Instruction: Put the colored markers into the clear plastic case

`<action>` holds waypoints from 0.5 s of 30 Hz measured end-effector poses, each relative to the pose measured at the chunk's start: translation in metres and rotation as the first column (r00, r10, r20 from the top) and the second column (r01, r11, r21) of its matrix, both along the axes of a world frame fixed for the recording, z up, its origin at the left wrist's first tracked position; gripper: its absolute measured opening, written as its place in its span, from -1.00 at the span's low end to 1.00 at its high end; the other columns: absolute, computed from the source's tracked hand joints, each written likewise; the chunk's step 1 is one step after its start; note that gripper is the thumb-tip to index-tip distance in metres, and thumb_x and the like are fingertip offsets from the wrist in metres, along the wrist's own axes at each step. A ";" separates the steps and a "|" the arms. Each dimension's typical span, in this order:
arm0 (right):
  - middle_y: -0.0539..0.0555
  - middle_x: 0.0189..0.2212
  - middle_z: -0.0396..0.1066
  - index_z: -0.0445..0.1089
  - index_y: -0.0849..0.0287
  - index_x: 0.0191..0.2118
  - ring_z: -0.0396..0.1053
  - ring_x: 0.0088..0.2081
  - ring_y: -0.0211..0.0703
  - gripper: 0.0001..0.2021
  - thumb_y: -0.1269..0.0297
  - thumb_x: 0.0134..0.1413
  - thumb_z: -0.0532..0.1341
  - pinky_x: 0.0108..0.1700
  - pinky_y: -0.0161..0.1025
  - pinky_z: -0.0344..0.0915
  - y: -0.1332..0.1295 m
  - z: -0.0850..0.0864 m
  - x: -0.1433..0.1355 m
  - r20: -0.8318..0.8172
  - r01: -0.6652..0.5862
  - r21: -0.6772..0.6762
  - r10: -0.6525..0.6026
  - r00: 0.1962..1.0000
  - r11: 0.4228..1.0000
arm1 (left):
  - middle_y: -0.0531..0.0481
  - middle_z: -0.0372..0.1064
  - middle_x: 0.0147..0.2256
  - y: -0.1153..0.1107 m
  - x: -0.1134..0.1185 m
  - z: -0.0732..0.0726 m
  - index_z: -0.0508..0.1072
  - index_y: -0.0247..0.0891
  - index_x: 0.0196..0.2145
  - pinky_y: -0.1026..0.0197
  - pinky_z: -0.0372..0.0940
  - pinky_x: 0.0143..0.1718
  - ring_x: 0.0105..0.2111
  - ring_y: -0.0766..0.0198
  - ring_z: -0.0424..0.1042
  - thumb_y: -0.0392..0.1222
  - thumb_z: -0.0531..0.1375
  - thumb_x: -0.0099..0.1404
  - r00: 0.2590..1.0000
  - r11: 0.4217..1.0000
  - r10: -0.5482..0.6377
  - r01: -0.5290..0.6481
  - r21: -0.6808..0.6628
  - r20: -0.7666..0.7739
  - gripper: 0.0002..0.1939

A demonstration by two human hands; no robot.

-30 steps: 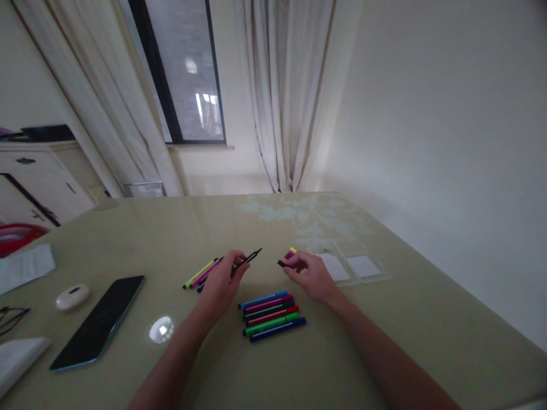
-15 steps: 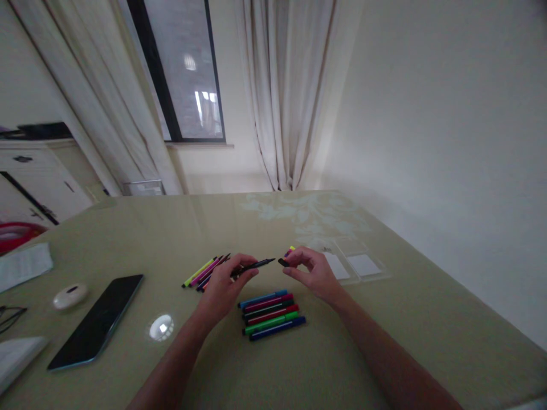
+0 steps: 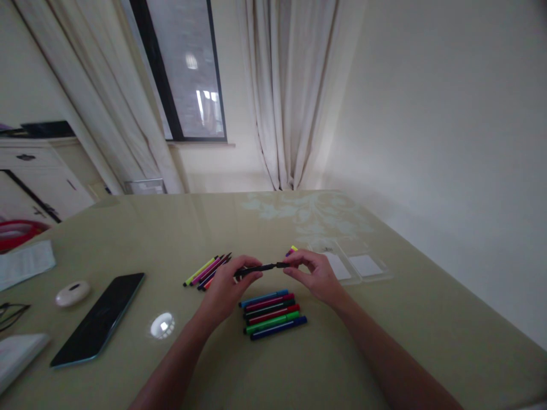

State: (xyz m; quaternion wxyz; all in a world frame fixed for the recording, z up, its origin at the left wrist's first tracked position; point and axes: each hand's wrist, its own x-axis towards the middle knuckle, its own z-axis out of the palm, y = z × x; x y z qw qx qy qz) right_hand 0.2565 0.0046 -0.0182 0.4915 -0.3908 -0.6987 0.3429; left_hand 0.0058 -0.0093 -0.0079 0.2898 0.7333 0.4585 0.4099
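Note:
Between thumb and fingers, my left hand (image 3: 228,285) grips a black felt-tip pen (image 3: 258,269), its tip pointing right. My right hand (image 3: 315,274) pinches a small black pen cap (image 3: 282,265), which meets the pen's tip. Whether the tip is inside the cap I cannot tell. Below the hands lies a row of capped felt-tip pens (image 3: 273,314) in blue, dark red, black, red and green. Uncapped pens (image 3: 203,271) in yellow, pink and dark colours lie left of my left hand, partly hidden by it. Some colourful caps (image 3: 292,249) show behind my right hand.
A clear plastic case (image 3: 361,267) with white cards lies to the right. On the left are a black phone (image 3: 100,319), a white oval case (image 3: 73,294), a cable (image 3: 12,316) and a folded cloth or paper (image 3: 25,265). The table (image 3: 171,228) meets the wall on the right.
The black pen's tip and the black cap have come together; before, a gap lay between them. The row of pens lies as it did.

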 end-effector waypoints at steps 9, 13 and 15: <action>0.06 -0.34 0.64 0.66 0.01 -0.28 0.57 -0.26 -0.03 -0.89 0.17 0.06 0.47 -0.07 -0.06 0.47 -0.002 0.005 -0.002 0.002 0.022 0.050 -0.022 1.000 0.999 | 0.04 0.60 -0.28 -0.004 0.006 -0.005 0.62 -0.12 -0.17 0.23 0.36 -0.27 -0.29 0.20 0.53 -0.02 0.29 0.35 1.000 1.000 0.011 -0.011 -0.008 0.012 -0.81; 0.06 -0.36 0.65 0.67 0.02 -0.30 0.57 -0.31 -0.05 -0.88 0.15 0.05 0.47 -0.15 -0.12 0.48 -0.003 0.003 -0.003 0.014 0.028 0.037 -0.029 0.999 0.999 | 0.03 0.59 -0.31 -0.007 0.008 -0.005 0.61 -0.16 -0.21 0.24 0.34 -0.32 -0.32 0.21 0.51 -0.06 0.29 0.35 0.999 0.999 0.045 -0.046 0.015 0.022 -0.83; 0.06 -0.38 0.64 0.67 0.03 -0.30 0.57 -0.33 -0.07 -0.87 0.13 0.04 0.48 -0.19 -0.15 0.48 -0.003 0.001 -0.003 0.021 0.029 0.047 -0.030 0.999 0.998 | 0.02 0.59 -0.33 -0.008 0.010 -0.007 0.61 -0.17 -0.22 0.24 0.34 -0.32 -0.33 0.21 0.50 -0.09 0.28 0.34 0.998 0.998 0.058 -0.058 0.019 0.022 -0.85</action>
